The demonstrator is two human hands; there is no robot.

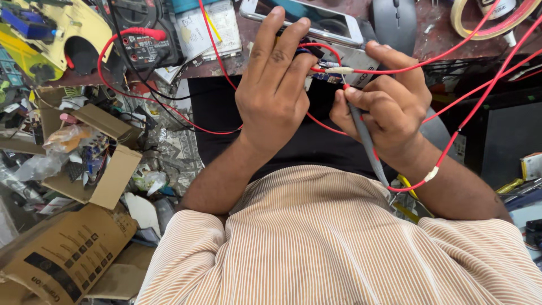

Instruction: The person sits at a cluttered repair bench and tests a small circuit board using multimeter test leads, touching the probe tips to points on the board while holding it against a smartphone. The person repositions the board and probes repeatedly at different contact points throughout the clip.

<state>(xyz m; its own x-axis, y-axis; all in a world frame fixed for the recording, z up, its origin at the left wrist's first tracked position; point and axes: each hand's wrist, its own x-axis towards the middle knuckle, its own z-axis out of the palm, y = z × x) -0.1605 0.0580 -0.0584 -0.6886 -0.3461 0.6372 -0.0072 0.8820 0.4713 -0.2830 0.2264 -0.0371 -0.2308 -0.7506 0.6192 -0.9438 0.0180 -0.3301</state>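
My left hand (274,85) holds a small blue circuit board (324,74) at the table edge, its fingers stretched over the part so most of it is hidden. My right hand (387,99) grips a grey probe (361,133) like a pen, tip pointing up at the board. A red wire (451,144) runs from the probe's tail across my right wrist. A white-tipped clip lead (339,70) with a red wire reaches the board from the right.
A white phone (327,22) and a grey mouse (393,20) lie just beyond the hands. A black multimeter (144,34) with red leads sits at the left. Open cardboard boxes (84,164) of parts crowd the floor on the left. A tape roll (491,25) lies far right.
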